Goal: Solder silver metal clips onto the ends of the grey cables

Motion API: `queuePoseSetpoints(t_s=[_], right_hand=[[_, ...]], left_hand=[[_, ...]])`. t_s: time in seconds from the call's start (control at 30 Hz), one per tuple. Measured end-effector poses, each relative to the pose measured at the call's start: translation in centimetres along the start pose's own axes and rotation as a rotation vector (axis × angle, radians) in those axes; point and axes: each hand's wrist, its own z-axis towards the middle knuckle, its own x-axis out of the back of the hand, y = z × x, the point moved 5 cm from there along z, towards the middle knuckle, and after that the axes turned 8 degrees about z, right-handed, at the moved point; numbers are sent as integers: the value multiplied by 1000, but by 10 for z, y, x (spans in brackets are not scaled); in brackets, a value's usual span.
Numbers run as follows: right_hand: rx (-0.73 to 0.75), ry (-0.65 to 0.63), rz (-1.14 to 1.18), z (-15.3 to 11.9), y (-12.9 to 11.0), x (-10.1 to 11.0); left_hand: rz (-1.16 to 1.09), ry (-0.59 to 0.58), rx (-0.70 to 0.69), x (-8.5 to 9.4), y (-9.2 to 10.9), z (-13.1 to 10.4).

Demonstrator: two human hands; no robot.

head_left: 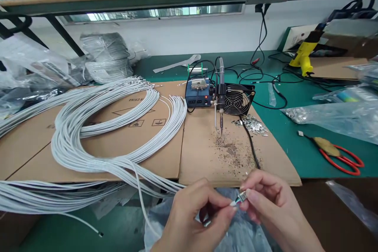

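Observation:
My left hand (197,214) pinches the end of a white cable (233,203) between thumb and fingertips, low in the head view. My right hand (271,204) grips a small silvery metal connector (242,196) at that cable end, with thin coloured wires showing between the two. Another small shiny metal piece (207,222) shows beneath my left fingers; its kind is hard to make out. Just beyond my hands, a soldering iron (221,98) is held upright in a stand, tip down over the cardboard (201,157).
A bundle of white cables (67,138) lies coiled on the left. A blue soldering station (197,95), a black fan (238,101) and a pile of metal connector shells (255,125) sit ahead. Red-handled scissors (339,153), plastic bags (339,116) and a yellow heat gun (304,57) are right.

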Motion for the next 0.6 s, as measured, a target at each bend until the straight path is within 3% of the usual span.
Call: queuePoseSetpoints(t_s=[0.27,0.47,0.6], right_hand=[[27,47,-57,-5,-1,2],[106,45,-87,-10,3,-8],[100,87,-192,-12,5,-11]], left_hand=[[13,30,-32,-4,1,-4],[69,115,-38,-1,-1,-6],[103,102,-75,0,-1,-5]])
